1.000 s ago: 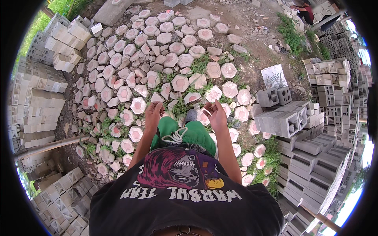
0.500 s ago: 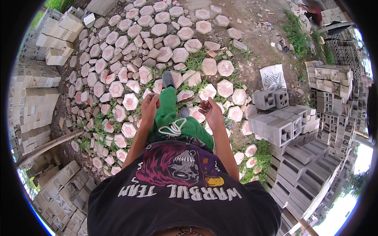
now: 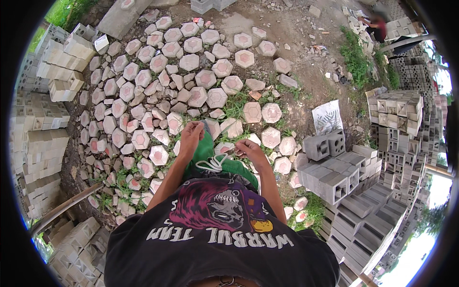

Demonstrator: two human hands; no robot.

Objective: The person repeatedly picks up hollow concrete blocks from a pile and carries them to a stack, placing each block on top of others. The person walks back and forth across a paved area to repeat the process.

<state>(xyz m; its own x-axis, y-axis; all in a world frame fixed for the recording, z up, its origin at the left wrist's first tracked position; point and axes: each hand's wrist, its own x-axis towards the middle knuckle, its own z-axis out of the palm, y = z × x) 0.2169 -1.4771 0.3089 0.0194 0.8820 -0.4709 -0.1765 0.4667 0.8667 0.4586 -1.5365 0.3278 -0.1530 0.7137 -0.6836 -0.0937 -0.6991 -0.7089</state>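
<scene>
My left hand hovers over my green trousers, its fingers curled and closed. Across from it, my right hand is also closed, with fingers bent in and thumb side facing the left hand. I see nothing in either hand, and the two are apart. White drawstrings hang from the waistband just below and between them. Beneath both hands lies ground strewn with hexagonal paving blocks, pale with pinkish centres. Part of a grey shoe shows beside my left hand.
Stacked hollow concrete blocks stand close on my right, a white printed sack beyond them. More block stacks line the left, near a wooden pole. Broken rubble and grass tufts lie among the pavers. A person is far right.
The view has shifted over the ground, so the pavers sit lower. My right hand has come inward and its fingers have curled closed. The left hand stays closed and is slightly further right.
</scene>
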